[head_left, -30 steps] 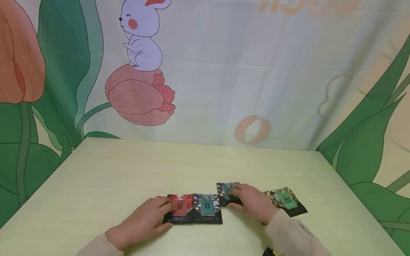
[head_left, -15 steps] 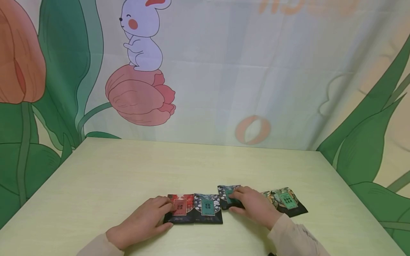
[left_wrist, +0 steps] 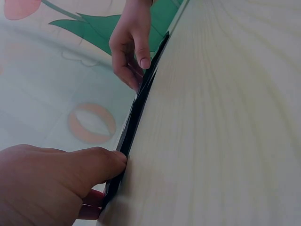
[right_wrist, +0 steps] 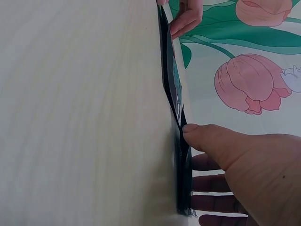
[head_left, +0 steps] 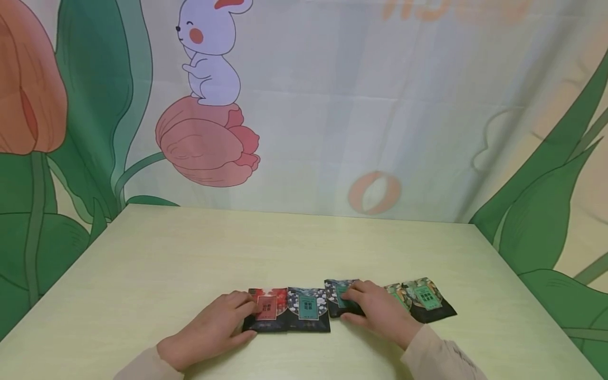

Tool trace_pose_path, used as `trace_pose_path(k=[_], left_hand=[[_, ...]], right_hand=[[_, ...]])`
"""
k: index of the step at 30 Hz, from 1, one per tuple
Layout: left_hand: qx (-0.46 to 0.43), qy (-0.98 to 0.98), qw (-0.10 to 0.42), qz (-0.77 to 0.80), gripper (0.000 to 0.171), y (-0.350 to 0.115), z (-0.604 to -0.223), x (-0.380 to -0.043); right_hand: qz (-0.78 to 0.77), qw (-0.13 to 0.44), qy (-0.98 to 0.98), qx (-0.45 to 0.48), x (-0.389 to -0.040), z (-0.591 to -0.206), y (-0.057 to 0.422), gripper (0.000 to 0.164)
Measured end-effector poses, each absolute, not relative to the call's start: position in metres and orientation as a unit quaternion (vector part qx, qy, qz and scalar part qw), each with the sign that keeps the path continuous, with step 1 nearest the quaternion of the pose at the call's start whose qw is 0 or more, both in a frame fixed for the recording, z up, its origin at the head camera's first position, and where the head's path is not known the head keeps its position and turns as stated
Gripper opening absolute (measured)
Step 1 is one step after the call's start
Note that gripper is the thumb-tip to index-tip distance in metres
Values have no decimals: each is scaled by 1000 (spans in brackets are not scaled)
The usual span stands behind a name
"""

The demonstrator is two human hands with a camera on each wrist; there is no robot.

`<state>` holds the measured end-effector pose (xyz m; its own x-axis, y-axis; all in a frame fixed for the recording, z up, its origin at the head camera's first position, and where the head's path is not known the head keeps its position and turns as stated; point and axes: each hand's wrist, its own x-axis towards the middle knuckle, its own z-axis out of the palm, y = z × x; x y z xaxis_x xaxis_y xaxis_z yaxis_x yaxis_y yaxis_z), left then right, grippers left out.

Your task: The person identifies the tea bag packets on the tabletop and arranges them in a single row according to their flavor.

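Observation:
In the head view my left hand [head_left: 211, 330] holds the red-printed tea packet [head_left: 273, 307] at its left side, thumb at the near edge and fingers on top. A tea packet with a teal label and white flowers [head_left: 308, 311] lies flat against its right side. My right hand [head_left: 380, 312] holds a second teal-labelled tea packet [head_left: 336, 298], its thumb at the near edge and fingers over the face. That packet sits slightly farther back than the first two, close to their right end. The left wrist view shows my left thumb [left_wrist: 101, 165] against the dark packet edge.
Right of my right hand lie two overlapping tea packets with green labels, the outer one [head_left: 429, 301] tilted and the inner one [head_left: 398, 294] partly hidden by the hand. The pale wooden table [head_left: 285, 243] ends at a printed cloth backdrop [head_left: 304, 132].
My right hand has slid its teal-labelled packet toward me and slightly right, nearly level with the row. A dark item by the right sleeve has gone out of sight. My left hand stays put.

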<state>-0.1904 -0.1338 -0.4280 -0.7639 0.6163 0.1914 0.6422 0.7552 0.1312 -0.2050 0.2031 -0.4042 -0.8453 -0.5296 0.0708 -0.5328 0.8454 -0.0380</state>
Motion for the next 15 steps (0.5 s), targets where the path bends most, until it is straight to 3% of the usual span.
trace_pose_path(k=[15], left_hand=[[-333,-936,61,-95,36,-134,-427,-190]], right_hand=[[45,34,-959,277,-193,-406,204,39]])
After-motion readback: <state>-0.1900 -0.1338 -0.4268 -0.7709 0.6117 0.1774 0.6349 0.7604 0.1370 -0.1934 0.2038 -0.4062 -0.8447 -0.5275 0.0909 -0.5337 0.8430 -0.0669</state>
